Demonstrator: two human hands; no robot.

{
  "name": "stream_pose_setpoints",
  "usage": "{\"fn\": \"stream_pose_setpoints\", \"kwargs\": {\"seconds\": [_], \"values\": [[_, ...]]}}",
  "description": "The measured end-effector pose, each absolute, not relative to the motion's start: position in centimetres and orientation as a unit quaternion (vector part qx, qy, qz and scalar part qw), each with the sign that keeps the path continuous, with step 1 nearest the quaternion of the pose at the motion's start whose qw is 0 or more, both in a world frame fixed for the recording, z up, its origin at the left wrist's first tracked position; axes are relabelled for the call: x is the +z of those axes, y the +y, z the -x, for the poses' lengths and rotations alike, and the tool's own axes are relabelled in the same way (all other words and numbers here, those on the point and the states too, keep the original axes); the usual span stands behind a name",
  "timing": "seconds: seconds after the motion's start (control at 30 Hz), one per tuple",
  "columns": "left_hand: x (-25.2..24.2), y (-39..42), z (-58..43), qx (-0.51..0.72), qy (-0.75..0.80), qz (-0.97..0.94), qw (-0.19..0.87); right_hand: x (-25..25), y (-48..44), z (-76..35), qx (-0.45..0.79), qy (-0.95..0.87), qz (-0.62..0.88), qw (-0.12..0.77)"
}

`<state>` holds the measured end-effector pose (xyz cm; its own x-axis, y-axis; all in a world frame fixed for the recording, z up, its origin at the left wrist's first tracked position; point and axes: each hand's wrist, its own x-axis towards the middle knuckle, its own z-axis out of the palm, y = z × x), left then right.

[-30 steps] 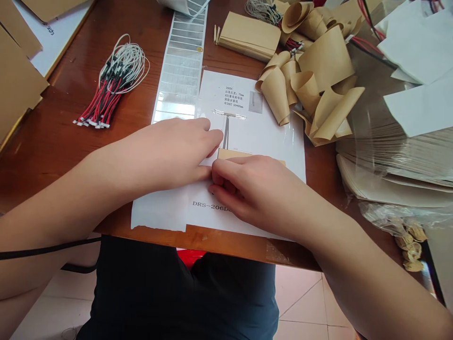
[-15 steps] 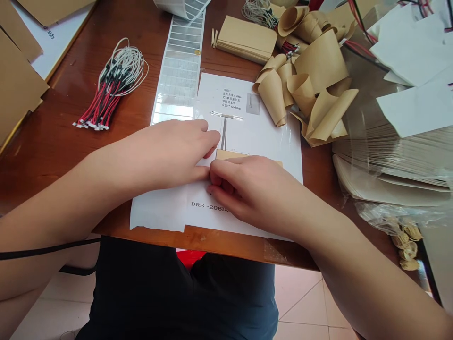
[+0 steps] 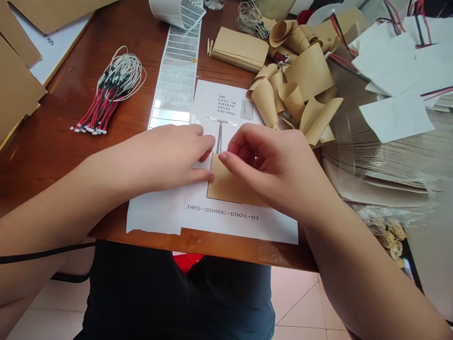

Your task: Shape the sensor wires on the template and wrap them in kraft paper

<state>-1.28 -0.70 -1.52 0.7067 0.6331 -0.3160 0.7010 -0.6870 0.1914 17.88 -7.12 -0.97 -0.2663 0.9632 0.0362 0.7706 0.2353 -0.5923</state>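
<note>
A brown paper sheet (image 3: 226, 182) lies flat on the white printed drawing (image 3: 244, 226). At the sheet's left edge rests my left hand (image 3: 170, 158), palm down, its thumb tip touching that edge and its index finger apart from the thumb. Over the upper right of the sheet is my right hand (image 3: 276, 165), fingers curled in and thumb brought close to them. Whatever those fingers may hold is hidden. Thin dark lines on the drawing run up from the sheet toward a taped horizontal strip (image 3: 222, 122).
A bundle of red, black and white wires (image 3: 109, 89) lies at left. Behind the drawing are a label strip (image 3: 171, 80) and a brown paper stack (image 3: 240, 49). Curled brown papers (image 3: 306, 71) lie back right, beside bagged white sheets (image 3: 375, 156). Cardboard (image 3: 17, 94) stands far left.
My right hand has lifted and moved up and right, uncovering the brown sheet and the printed code below it. My left hand stays nearly in place. The camera view has shifted slightly.
</note>
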Motion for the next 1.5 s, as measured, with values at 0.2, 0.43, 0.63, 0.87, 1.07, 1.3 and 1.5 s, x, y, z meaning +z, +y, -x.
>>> {"fn": "stream_pose_setpoints", "kwargs": {"seconds": [0.2,0.43,0.63,0.87,1.07,1.3,1.5], "values": [[-1.8,-0.6,1.4,-0.106,0.365,-0.914,0.142,-1.1,-6.7,-18.2,0.23,-0.767,0.572,0.178],[-1.4,-0.6,1.1,-0.116,0.362,-0.916,0.131,-1.7,-7.1,-17.5,0.295,-0.806,0.509,0.067],[-1.4,-0.6,1.1,-0.123,0.367,-0.911,0.142,-1.7,-7.4,-17.0,0.32,-0.808,0.491,0.056],[-1.4,-0.6,1.0,-0.126,0.371,-0.909,0.142,-1.8,-7.4,-16.9,0.313,-0.815,0.486,0.045],[-1.4,-0.6,1.0,-0.127,0.375,-0.907,0.145,-2.0,-7.4,-16.9,0.308,-0.817,0.485,0.047],[-1.5,-0.6,1.0,-0.125,0.378,-0.906,0.146,-2.1,-7.5,-16.9,0.291,-0.83,0.473,0.05],[-1.7,-0.6,1.1,-0.117,0.374,-0.908,0.145,-2.1,-7.5,-16.9,0.278,-0.836,0.472,0.037]]}}
